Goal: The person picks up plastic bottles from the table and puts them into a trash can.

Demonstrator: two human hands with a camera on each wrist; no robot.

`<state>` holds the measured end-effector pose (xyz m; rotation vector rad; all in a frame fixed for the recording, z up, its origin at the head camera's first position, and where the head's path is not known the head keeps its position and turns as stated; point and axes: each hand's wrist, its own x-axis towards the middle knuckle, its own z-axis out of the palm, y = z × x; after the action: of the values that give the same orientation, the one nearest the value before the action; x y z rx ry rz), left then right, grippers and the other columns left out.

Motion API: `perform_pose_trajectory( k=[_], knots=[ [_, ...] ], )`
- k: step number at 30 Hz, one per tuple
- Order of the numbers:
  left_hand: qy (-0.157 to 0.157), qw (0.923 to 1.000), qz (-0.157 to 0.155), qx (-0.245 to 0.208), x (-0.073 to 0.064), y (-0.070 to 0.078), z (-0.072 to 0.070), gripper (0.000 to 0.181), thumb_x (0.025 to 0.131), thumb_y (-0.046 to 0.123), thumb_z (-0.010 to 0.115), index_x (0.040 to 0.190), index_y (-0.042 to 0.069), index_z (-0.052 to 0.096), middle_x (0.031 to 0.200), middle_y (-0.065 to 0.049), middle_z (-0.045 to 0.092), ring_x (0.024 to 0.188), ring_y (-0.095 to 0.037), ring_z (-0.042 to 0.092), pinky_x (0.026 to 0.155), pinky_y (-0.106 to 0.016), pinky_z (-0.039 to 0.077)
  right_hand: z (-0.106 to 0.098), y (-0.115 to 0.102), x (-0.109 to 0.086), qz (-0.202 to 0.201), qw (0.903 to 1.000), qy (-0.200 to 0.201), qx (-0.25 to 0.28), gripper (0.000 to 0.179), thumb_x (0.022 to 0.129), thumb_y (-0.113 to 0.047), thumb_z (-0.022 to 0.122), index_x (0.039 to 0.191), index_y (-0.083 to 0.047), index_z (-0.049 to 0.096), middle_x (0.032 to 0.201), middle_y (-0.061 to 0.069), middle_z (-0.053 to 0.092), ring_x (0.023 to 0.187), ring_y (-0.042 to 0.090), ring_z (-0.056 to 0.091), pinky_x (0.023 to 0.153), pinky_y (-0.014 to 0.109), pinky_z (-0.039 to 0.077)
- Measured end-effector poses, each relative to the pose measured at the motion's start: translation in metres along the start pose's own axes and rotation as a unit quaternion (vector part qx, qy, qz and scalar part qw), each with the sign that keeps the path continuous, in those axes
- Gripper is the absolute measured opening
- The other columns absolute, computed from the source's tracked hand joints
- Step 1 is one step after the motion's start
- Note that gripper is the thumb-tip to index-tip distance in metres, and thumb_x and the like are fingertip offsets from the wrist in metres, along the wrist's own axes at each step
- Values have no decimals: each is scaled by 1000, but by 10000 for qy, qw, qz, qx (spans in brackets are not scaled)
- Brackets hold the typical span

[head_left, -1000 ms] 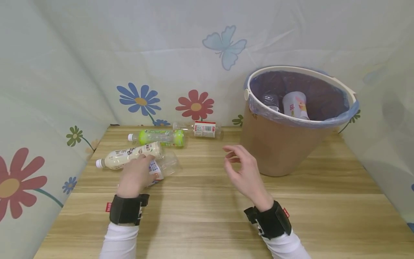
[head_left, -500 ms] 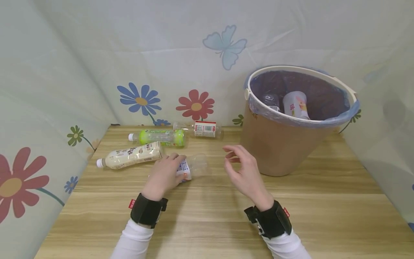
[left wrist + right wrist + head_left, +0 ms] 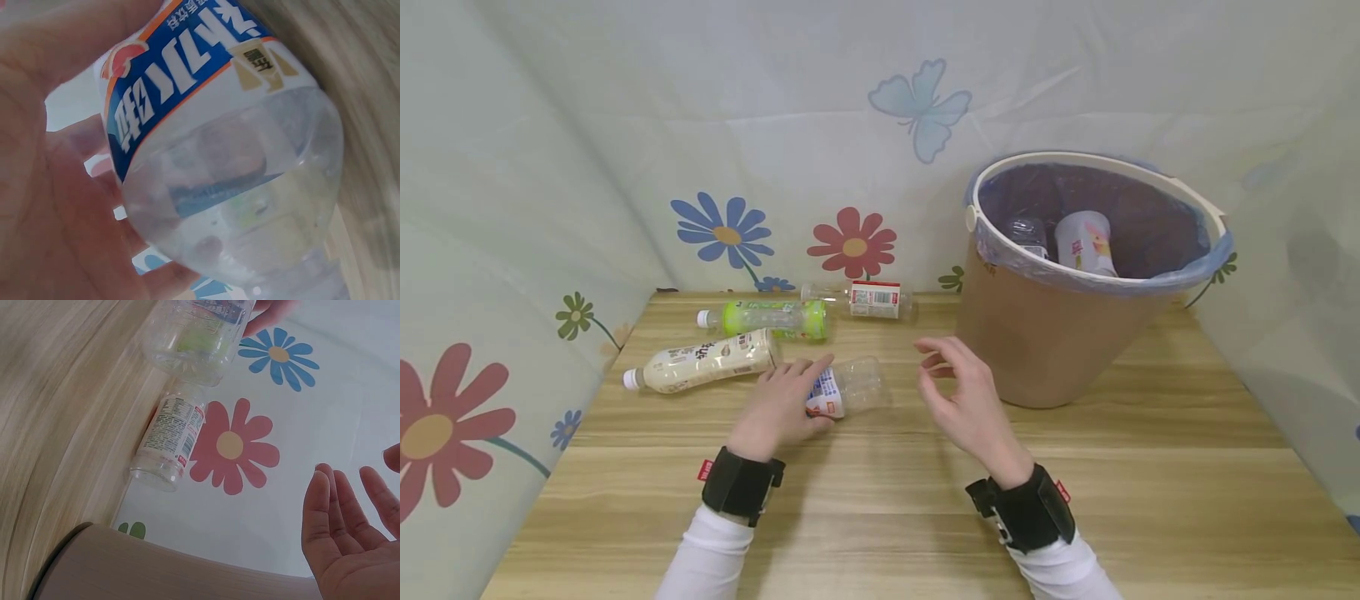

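Nearer the tall, tan, bag-lined bin (image 3: 1051, 346) than before, gripping the clear, blue-and-white-labelled plastic bottle (image 3: 847, 388) in the left hand (image 3: 781, 407), apparently singling it out, leaving the right hand (image 3: 967, 400) empty.

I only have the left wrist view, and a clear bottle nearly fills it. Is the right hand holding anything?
Observer: No. Both the head and right wrist views show the right hand holding nothing.
Operator: Good. Which way is the bin from the clear bottle that my left hand has?
Observer: To its right. The head view shows the bin standing on the right-hand part of the table.
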<state>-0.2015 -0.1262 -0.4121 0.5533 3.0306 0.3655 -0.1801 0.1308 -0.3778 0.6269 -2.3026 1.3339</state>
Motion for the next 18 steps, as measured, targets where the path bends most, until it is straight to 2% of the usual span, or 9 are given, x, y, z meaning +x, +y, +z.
perform_pose_trajectory(
  k=[6,11,18],
  knots=[
    [101,9999,128,-13,0,1,1,89,72,30,80,146,14,35,131,-16,54,120,-36,48,101,-55,36,1,4,0,33,9999,-72,82,32,84,0,59,114,-8,62,109,3,62,89,18,61,76,37,55],
    [200,9995,250,-32,0,1,1,86,72,28,81,145,13,38,126,-15,57,114,-34,52,99,-50,40,2,5,-1,87,9999,-115,93,31,84,0,58,114,-7,62,109,4,62,88,19,61,76,38,55],
    [500,9969,283,-538,1,2,-3,85,74,32,79,146,16,36,128,-13,55,111,-30,53,95,-47,44,2,6,0,125,9998,29,173,32,83,3,58,113,-7,63,108,4,63,88,17,61,75,39,55]
  ],
)
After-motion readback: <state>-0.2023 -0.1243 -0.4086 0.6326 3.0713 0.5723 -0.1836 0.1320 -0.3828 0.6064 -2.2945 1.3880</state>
